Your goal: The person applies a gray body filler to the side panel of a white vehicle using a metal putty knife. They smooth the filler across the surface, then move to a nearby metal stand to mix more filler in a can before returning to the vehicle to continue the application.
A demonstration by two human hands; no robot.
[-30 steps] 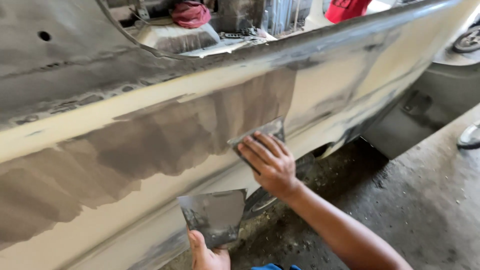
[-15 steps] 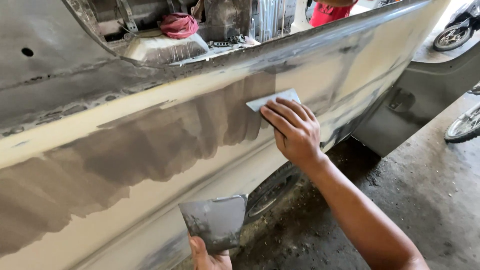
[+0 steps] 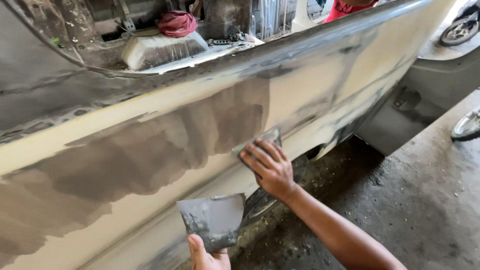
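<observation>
A cream car body panel [image 3: 320, 95] runs across the view, with a wide patch of wet grey filler [image 3: 165, 145] spread over its middle. My right hand [image 3: 267, 167] presses a small flat spreader [image 3: 270, 136] against the panel at the lower right edge of the grey patch. My left hand [image 3: 207, 256], at the bottom edge of the view, holds a flat grey mixing board [image 3: 212, 220] smeared with filler, a little away from the panel.
Behind the panel's top edge lie a red rag [image 3: 176, 22] and a whitish container [image 3: 160, 49]. A dark wheel arch [image 3: 280, 200] opens below my right hand. Dirty concrete floor [image 3: 400, 200] spreads to the right, with wheels [image 3: 460, 27] at the far right.
My right hand has dragged the spreader down the panel from the upper part of the grey patch to its lower edge. The left hand with the board has stayed low.
</observation>
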